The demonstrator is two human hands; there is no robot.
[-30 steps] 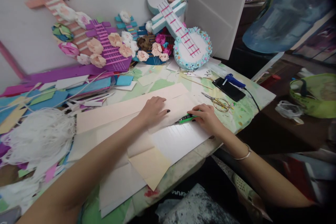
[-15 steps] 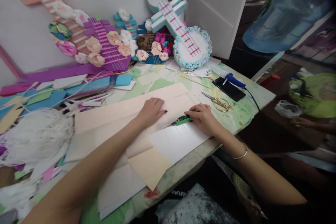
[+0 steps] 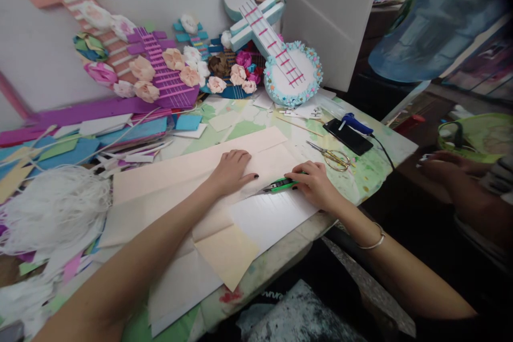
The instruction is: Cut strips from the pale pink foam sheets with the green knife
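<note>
My left hand lies flat on a large creased pale-pink sheet of paper, fingers stretched out. In my right hand is a green and black utility knife, held low and nearly flat. Its blade points left, at the edge between the pink paper and a glossy white sheet. A folded cream flap of paper lies over the white sheet near the table's front edge. Gold-handled scissors rest just beyond my right hand.
A black phone and a blue glue gun lie at the right. Decorated model string instruments stand along the wall. White string and coloured scraps pile up at left. Another person's hand shows beside a green basket.
The utility knife's tip has shifted slightly left along the paper's edge. My left hand has barely moved. Another person's hand and arm have come into view at the right.
</note>
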